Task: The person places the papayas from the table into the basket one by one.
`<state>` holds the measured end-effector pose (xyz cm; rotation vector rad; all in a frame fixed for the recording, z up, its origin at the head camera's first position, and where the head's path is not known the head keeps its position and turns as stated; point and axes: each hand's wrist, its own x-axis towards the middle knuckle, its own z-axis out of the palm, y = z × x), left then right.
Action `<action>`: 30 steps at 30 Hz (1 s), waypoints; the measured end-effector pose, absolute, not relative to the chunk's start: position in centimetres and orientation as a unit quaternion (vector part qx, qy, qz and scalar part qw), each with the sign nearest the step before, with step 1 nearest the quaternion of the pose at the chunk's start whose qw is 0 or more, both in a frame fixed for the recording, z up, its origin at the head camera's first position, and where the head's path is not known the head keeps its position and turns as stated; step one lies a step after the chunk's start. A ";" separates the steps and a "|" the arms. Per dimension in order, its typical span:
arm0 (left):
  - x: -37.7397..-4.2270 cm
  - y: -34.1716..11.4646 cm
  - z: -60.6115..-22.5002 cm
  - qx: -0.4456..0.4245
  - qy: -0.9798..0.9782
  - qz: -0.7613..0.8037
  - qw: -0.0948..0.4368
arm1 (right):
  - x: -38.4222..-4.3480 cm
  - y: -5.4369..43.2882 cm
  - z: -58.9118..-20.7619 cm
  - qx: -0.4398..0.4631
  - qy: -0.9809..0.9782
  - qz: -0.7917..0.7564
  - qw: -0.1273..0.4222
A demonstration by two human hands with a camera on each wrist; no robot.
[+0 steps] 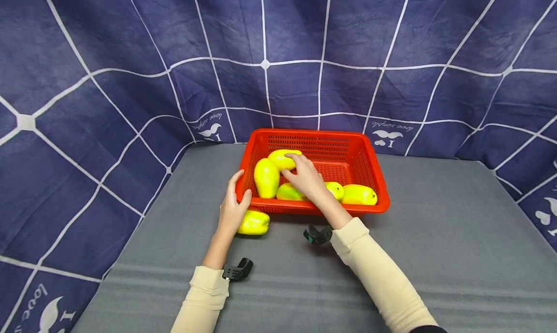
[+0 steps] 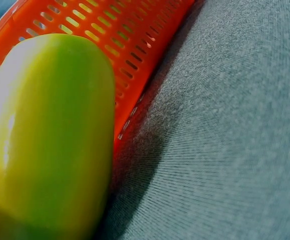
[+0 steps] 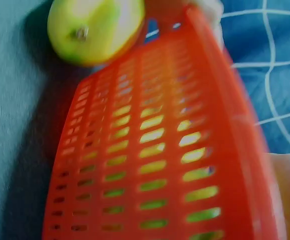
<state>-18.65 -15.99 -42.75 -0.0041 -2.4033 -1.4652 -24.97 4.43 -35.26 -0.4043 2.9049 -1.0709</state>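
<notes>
A red slotted plastic basket [image 1: 354, 139] holds several yellow-green mangoes. My right hand [image 1: 306, 178] reaches in over the front rim, thumb and fingers spread, its fingertips right at the end of the back-left mango [image 1: 278, 157]. A rounder mango [image 1: 267, 178] stands beside that one, and others lie along the front wall, partly covered by my right wrist. My left hand [image 1: 232, 207] is at the basket's front-left corner, fingers extended along the outer side and thumb near the rim. Outside the basket, under that hand, lies another mango [image 1: 254, 223], large in the left wrist view [image 2: 49, 140].
The basket stands on a grey cloth surface [image 1: 435, 226] near its back edge. A blue curtain [image 1: 296, 43] with white lines rises behind and at the sides. Each wrist wears a black strapped device [image 1: 238, 270].
</notes>
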 end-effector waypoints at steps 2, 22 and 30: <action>-18.7 -16.0 -42.7 -0.003 -0.843 -0.512 0.164 | -24.2 4.5 -35.1 -0.125 0.932 -0.341 -0.009; -18.5 -16.0 -42.6 0.000 -0.843 -0.514 0.160 | -13.9 4.1 -39.6 -0.262 0.863 -0.320 -0.290; -18.6 -16.0 -42.7 -0.010 -0.845 -0.508 0.167 | -13.0 2.6 -42.6 -0.344 0.877 -0.220 -0.253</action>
